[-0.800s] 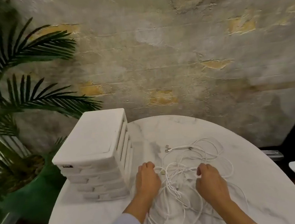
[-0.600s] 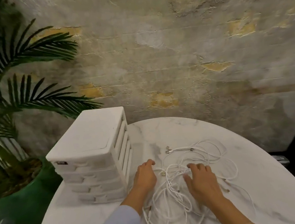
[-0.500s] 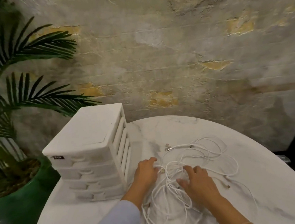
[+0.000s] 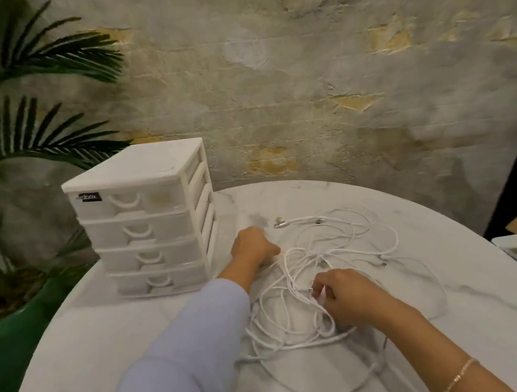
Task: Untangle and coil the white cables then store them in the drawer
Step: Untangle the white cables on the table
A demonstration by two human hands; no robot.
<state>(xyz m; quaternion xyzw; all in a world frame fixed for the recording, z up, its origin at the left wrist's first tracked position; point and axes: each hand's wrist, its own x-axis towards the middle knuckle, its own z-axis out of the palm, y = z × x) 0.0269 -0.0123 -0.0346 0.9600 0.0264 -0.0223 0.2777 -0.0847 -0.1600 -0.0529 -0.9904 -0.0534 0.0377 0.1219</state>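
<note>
**Two hands working into a tangle of white cables beside a closed drawer unit**

At the far left of the frame, a dark green palm (image 4: 27,99) stood in a glossy green pot (image 4: 20,332). Right of it, at centre left, a small white plastic four-drawer unit (image 4: 142,223) sat on a round white marble-patterned table (image 4: 477,317), with all four drawers pushed in.

Just right of the unit, the left hand (image 4: 253,248), in a pale blue sleeve (image 4: 183,356), rested curled on the table at the tangle's left edge. A strand ran out from under it, but the frame did not show whether the fingers held it.

In the centre and lower centre, the thin white cables (image 4: 347,244) lay on the tabletop in one loose, overlapping heap, none coiled yet.

At lower right, the right hand (image 4: 348,297), with a thin gold bracelet (image 4: 460,375) at the wrist, pinched a small metal-tipped connector between thumb and fingertips.

The likely risk: drawing that connector out while loops still crossed over it could cinch the heap into a tighter knot, or drag the outer loops toward the near table edge.
</note>
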